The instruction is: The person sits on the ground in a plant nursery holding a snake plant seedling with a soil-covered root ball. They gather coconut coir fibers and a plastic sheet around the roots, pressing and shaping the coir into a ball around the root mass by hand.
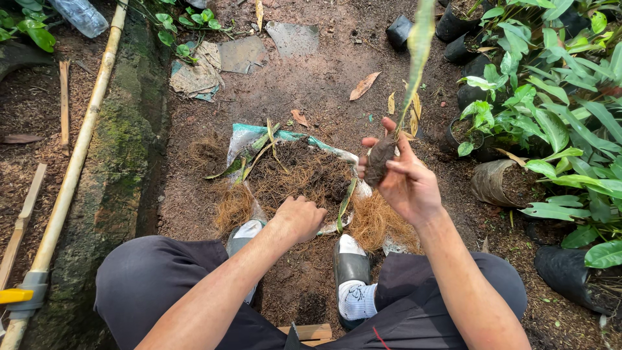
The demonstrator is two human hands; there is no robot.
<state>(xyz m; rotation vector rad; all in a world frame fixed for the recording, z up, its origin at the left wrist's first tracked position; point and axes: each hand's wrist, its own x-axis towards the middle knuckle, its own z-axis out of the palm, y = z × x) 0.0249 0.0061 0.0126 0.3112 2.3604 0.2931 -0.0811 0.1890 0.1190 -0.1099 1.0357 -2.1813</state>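
Observation:
My right hand (408, 185) holds a small plant by its dark root ball (380, 162); the plant's long green-yellow leaf (416, 45) rises toward the top of the view. My left hand (299, 217) is closed, knuckles up, pressed into the brown coconut fibre (304, 178) heaped with dark soil on a green-white sack (246, 135) on the ground. Whether that fist holds fibre is hidden. I squat over the pile, with my two grey sandals (350, 262) at its near edge.
Potted green plants in black grow bags (499, 183) crowd the right side. A mossy concrete curb (120, 149) and a bamboo pole (74, 162) run along the left. Torn paper scraps (214, 65) and dry leaves lie farther out on the bare dirt.

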